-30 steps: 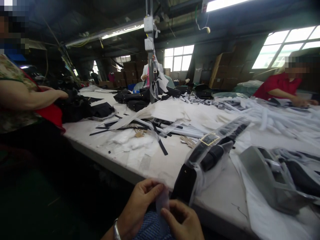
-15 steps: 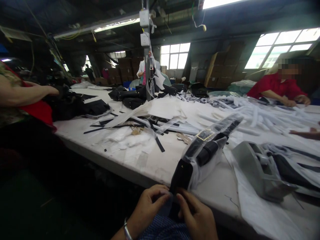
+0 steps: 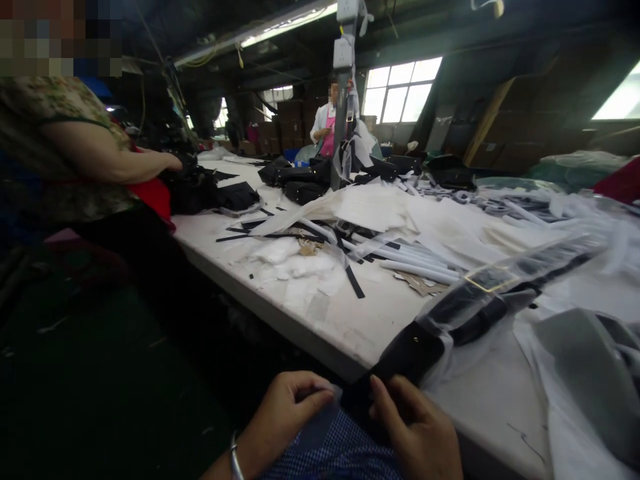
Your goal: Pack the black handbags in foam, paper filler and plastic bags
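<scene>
My left hand is closed, thumb and forefinger pinching a small piece of clear film above my lap. My right hand is closed on the near end of a black strap at the table's edge. That strap stretches away over the tabletop, largely wrapped in a clear plastic sleeve, with a gold-coloured rectangular buckle showing through. The part of the strap under my right fingers is dark and hard to make out.
A grey tape dispenser stands at right on the white table. White sheets, white tubes and black strips lie mid-table. One co-worker stands at left; another is behind the post.
My view has swung left, so the table's things sit further right. My left hand has drawn away from the strap with the clear film; my right hand remains at the strap's end.
</scene>
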Action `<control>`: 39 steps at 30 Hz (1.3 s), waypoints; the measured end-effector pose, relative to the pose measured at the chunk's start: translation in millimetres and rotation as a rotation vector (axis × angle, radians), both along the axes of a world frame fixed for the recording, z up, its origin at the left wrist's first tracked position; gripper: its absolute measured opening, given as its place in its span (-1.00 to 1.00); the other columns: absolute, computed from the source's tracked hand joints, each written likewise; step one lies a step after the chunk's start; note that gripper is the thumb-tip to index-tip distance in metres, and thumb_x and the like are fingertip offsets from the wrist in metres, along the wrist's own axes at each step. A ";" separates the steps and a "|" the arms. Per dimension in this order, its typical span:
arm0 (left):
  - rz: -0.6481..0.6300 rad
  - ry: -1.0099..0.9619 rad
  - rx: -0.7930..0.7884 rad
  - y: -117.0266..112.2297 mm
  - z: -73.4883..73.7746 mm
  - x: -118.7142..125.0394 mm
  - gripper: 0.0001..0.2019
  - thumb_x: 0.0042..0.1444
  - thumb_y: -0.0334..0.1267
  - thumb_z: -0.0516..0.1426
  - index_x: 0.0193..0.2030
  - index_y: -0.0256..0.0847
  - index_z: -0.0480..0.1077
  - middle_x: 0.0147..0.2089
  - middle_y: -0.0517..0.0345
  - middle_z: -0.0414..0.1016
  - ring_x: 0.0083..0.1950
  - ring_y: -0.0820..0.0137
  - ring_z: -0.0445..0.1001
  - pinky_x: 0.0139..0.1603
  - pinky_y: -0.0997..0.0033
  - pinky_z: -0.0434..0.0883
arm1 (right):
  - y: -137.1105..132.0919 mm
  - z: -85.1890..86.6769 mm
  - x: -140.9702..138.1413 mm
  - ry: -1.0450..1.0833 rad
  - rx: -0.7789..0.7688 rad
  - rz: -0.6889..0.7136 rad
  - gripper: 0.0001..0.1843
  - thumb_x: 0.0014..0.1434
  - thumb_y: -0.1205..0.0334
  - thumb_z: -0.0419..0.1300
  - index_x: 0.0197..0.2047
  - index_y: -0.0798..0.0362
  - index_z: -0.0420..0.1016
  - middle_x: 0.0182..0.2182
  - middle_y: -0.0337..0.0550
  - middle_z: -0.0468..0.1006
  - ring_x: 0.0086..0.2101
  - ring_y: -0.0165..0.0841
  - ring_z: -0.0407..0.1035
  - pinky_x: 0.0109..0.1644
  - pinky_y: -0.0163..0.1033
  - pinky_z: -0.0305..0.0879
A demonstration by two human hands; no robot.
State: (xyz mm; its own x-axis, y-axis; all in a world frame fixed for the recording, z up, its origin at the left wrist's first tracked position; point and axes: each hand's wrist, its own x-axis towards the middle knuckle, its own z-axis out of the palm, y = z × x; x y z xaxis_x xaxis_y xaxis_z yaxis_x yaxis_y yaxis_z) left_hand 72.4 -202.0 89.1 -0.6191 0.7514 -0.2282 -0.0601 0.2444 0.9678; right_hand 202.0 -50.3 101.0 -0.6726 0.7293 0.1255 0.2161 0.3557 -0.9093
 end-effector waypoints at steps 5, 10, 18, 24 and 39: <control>0.006 -0.024 -0.069 -14.4 -1.9 0.3 -0.74 0.03 -0.10 0.30 -0.33 -0.32 0.60 -0.31 -0.01 0.64 -0.25 0.25 0.56 -0.21 0.37 0.41 | -6.7 4.0 -2.7 0.017 -0.160 -0.005 -0.58 0.06 -0.18 0.26 -0.54 -0.01 0.51 -0.57 -0.22 0.59 -0.51 -0.34 0.47 -0.41 -0.43 0.37; 0.019 -0.052 -0.084 -17.1 -2.1 1.2 -0.74 -0.05 -0.13 0.35 -0.36 -0.34 0.60 -0.34 -0.01 0.64 -0.28 0.27 0.56 -0.24 0.39 0.42 | -13.7 11.3 -5.7 0.069 -0.213 -0.050 -0.61 0.07 -0.14 0.27 -0.55 -0.01 0.52 -0.58 -0.23 0.58 -0.50 -0.36 0.45 -0.39 -0.44 0.37; -0.036 -0.136 -0.072 -12.6 -1.3 1.3 -0.77 -0.10 -0.18 0.38 -0.37 -0.32 0.59 -0.38 0.07 0.63 -0.33 0.33 0.55 -0.29 0.44 0.40 | -2.5 1.0 -7.0 0.040 -0.226 0.088 -0.60 0.11 -0.13 0.25 -0.53 0.01 0.54 -0.56 -0.19 0.60 -0.49 -0.36 0.48 -0.40 -0.44 0.38; -0.079 -0.144 -0.069 -6.8 1.7 0.8 -0.77 -0.10 -0.16 0.38 -0.38 -0.29 0.59 -0.39 0.12 0.61 -0.34 0.35 0.53 -0.31 0.47 0.38 | -7.1 5.3 -5.9 0.056 -0.240 0.028 -0.58 0.13 -0.15 0.23 -0.52 0.02 0.53 -0.57 -0.19 0.58 -0.49 -0.33 0.45 -0.38 -0.39 0.38; -0.151 -0.200 -0.095 -6.5 6.0 -3.2 -0.76 -0.13 -0.17 0.39 -0.35 -0.28 0.61 -0.37 0.08 0.63 -0.33 0.32 0.55 -0.30 0.45 0.36 | 2.8 -4.3 -0.3 0.055 -0.167 0.121 -0.60 0.16 -0.11 0.22 -0.52 0.01 0.53 -0.57 -0.22 0.57 -0.50 -0.35 0.46 -0.40 -0.40 0.33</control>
State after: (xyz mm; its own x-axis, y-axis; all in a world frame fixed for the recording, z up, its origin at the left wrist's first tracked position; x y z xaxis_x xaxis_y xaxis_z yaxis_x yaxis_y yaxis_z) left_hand 69.3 -208.4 95.1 -0.4375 0.8011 -0.4084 -0.2037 0.3541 0.9128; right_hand 201.7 -47.5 96.7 -0.7521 0.6573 0.0481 0.1297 0.2191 -0.9670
